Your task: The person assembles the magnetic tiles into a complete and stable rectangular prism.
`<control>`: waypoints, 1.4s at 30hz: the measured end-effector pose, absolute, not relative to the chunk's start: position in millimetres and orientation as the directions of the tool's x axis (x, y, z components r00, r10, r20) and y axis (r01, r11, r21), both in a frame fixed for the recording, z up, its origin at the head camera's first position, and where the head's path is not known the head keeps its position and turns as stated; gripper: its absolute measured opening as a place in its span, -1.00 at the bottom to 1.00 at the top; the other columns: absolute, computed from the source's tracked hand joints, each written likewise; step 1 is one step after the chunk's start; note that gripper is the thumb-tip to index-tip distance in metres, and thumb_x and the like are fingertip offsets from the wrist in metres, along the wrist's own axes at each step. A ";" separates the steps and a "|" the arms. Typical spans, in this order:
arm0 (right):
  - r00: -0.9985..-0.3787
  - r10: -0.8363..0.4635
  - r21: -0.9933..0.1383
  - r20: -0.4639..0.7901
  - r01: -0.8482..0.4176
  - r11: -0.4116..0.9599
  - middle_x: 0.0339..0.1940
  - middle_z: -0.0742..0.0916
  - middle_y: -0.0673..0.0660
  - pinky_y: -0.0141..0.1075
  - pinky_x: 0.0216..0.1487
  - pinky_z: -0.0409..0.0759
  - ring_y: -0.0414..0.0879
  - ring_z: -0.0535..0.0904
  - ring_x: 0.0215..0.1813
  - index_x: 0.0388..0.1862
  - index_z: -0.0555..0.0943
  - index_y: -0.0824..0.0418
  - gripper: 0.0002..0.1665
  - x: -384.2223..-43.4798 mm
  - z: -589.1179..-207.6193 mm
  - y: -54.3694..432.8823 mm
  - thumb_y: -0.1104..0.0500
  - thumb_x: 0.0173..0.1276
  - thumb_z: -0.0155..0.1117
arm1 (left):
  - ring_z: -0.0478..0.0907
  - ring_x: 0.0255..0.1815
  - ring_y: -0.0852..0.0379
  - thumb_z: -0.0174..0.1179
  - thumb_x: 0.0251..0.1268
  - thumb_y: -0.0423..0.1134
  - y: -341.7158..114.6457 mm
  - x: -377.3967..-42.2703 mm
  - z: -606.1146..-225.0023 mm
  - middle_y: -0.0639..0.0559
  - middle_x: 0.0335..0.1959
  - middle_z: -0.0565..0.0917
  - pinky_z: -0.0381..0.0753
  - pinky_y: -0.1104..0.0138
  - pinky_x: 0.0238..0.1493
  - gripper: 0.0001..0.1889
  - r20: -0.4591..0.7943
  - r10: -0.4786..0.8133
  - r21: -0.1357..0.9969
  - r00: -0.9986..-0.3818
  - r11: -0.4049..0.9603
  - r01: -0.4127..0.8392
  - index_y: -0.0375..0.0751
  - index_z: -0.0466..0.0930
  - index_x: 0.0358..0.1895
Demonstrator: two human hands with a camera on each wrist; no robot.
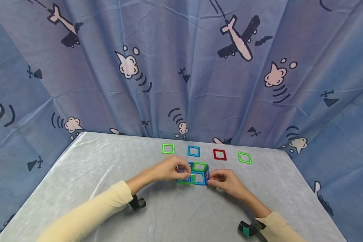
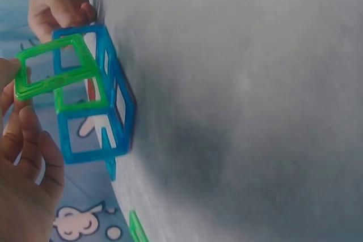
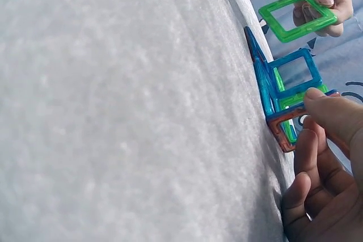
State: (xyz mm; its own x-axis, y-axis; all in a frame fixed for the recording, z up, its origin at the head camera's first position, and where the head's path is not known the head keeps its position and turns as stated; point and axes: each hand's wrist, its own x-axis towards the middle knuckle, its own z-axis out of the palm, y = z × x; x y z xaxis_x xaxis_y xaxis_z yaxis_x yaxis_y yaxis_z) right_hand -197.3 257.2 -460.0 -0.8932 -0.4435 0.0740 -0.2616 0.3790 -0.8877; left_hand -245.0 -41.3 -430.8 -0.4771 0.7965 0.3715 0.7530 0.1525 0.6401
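Left fingers (image 2: 52,157) pinch a tilted green square (image 2: 59,80); right fingers (image 3: 307,148) grip a frame box (image 2: 82,107) toward the worktop (image 1: 109,158)'s far edge; crooked pressing could collapse it.

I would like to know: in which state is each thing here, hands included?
Frame structure: standing, joined.
Right hand: holding its right side.
Held green frame: tilted, apart from structure.
Left hand: pinching that frame.
Loose left green frame: lying flat.
Loose blue frame: lying flat.
Loose red frame: lying flat.
Loose right green frame: lying flat.
Curtain: hanging, creased.
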 end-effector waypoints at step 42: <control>-0.852 -0.498 -0.870 0.162 -0.361 0.334 -0.30 0.76 0.17 -0.38 -0.49 0.47 -0.10 0.54 -0.43 -0.08 0.75 0.25 -0.87 -201.3 -467.1 262.2 0.32 0.43 0.36 | 0.47 -0.36 0.39 0.34 0.40 -0.27 6.1 -244.1 -439.5 0.27 -0.38 0.59 0.48 0.51 -0.32 -0.94 0.338 0.832 0.594 -0.440 0.174 0.786 -0.04 0.74 -0.29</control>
